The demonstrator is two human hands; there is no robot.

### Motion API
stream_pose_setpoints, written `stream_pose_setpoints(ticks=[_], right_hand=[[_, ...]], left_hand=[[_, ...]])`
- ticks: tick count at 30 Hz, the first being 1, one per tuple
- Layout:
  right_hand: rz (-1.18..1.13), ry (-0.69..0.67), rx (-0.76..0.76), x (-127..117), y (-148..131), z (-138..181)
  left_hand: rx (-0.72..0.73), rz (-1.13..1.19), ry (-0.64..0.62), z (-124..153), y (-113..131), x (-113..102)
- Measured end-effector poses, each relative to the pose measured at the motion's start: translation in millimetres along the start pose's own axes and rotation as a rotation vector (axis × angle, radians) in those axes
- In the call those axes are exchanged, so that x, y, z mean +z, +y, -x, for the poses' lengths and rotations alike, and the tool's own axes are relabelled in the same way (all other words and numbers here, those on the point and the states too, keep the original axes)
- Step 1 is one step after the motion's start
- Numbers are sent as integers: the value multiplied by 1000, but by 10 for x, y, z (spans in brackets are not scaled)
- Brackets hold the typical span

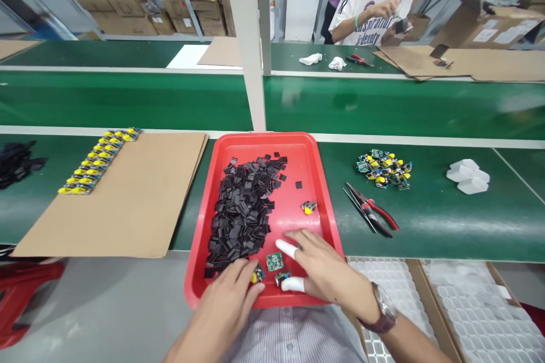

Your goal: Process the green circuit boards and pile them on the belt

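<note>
In the near part of a red tray (327, 221), my left hand (227, 292) has its thumb and fingertips closed around a small circuit board (257, 274) with a yellow part, partly hidden by the fingers. My right hand (321, 266) wears white finger covers on thumb and index finger, which are spread apart. A green circuit board (275, 261) lies flat between the two hands. Close to my right thumb is another board (282, 278). Farther up the tray sits a board with a yellow part (309, 207). Small black pieces (240, 210) are heaped along the tray's left side.
Left of the tray, cardboard (140, 198) bears a row of yellow-topped boards (97, 161). On the right lie a board pile (383, 168), pliers (374, 212), tweezers (360, 210) and white pieces (468, 176). A co-worker (370, 5) stands across the bench.
</note>
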State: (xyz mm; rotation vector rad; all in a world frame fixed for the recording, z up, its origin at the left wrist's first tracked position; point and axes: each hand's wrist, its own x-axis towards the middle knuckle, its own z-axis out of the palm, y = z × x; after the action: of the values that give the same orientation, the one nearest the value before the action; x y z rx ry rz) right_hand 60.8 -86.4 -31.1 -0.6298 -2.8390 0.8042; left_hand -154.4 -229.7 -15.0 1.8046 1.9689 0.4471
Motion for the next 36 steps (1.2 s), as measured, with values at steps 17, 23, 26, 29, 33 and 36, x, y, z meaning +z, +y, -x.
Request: stream_pose_setpoints(ticks=[17,23,26,29,33,36], right_hand=[[315,279,85,-559,920,-866],[156,371,-32,-442,967,-914],[-49,504,-27,-522,904,-638],[-282,589,8,-631,766,-263],[-382,684,77,-629,642,173],[-434,784,197,-523,608,406]], left_hand=[[319,1,-20,-605,530,192],[482,-81,-37,-683,823,633],[491,-77,-54,-666,807,596],[349,13,-15,-624,708,386],[168,86,47,-608,463,168],[194,68,11,-626,402,143]])
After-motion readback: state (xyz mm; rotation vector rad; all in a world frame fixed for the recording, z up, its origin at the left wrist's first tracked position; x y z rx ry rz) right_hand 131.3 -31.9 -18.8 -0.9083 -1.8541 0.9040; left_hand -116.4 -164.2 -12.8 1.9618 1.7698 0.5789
